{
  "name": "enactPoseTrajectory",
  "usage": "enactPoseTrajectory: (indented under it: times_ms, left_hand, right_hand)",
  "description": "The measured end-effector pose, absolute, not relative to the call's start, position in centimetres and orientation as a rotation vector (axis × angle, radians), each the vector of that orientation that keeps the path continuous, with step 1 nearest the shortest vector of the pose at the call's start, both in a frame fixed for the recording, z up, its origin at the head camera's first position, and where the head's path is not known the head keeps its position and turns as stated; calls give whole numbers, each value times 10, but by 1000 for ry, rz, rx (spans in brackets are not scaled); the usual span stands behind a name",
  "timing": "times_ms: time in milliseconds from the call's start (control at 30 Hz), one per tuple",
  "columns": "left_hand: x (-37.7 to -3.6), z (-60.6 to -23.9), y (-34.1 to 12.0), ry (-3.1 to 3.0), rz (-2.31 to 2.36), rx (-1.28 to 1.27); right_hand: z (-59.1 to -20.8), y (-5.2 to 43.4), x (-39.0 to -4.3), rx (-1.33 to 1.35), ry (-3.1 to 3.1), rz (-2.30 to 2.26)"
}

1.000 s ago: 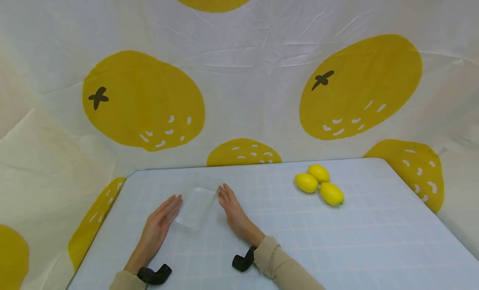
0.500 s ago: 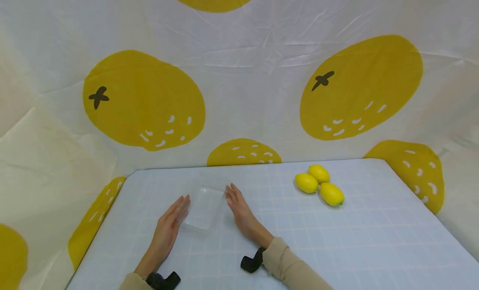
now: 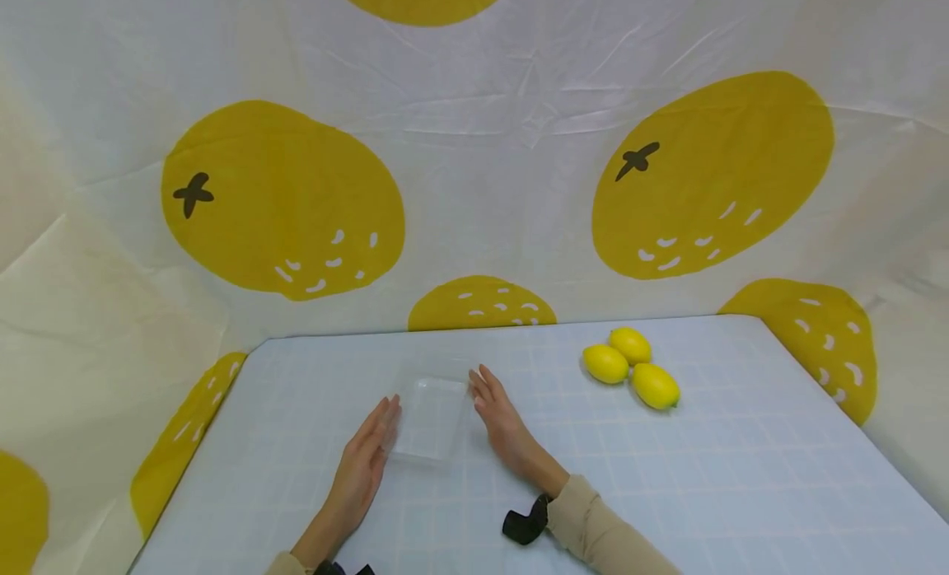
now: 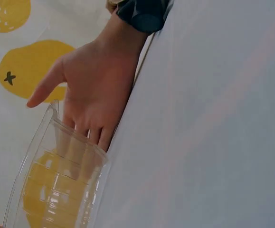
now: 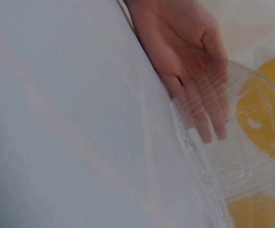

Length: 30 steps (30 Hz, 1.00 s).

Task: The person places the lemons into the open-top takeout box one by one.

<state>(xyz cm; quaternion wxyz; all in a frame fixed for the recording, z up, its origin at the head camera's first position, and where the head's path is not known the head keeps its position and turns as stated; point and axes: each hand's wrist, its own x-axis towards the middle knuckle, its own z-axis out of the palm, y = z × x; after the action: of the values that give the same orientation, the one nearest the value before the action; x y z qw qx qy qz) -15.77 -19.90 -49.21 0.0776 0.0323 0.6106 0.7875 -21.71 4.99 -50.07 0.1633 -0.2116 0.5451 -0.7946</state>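
A clear plastic container [image 3: 432, 419] lies on the pale checked table [image 3: 667, 484], left of centre. My left hand [image 3: 368, 454] lies flat against its left side with straight fingers, and my right hand [image 3: 498, 416] rests against its right side the same way. In the left wrist view the left hand's fingers [image 4: 87, 128] touch the clear container [image 4: 56, 185] wall. From the right wrist camera, the right hand's fingers [image 5: 201, 109] show through the clear container [image 5: 244, 161]. Three lemons [image 3: 630, 366] sit together at the back right, well away from both hands.
A white cloth backdrop printed with large yellow fruits [image 3: 282, 200] hangs behind and around the table. The table's left edge [image 3: 189, 464] and back edge are close to the cloth.
Both hands have slid the clear container to the right across the table, closer to the lemons. The lemons stayed in place.
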Motion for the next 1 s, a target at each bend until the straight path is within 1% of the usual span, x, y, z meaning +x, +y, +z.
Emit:
enactPoseTrajectory:
  times_ms: [400,700,1000]
  left_hand:
    - [-158,-495,-157,1776,2366,152]
    - [-165,-501,-120,1807,2338,174]
    - [-169,-501,-102,1798,2318,188]
  right_hand:
    - [-501,81,-213,-622,1590,-2264]
    - [-502,101,-215,-565,1613,-2330]
    - [-500,118,-217,-587,1627,-2347]
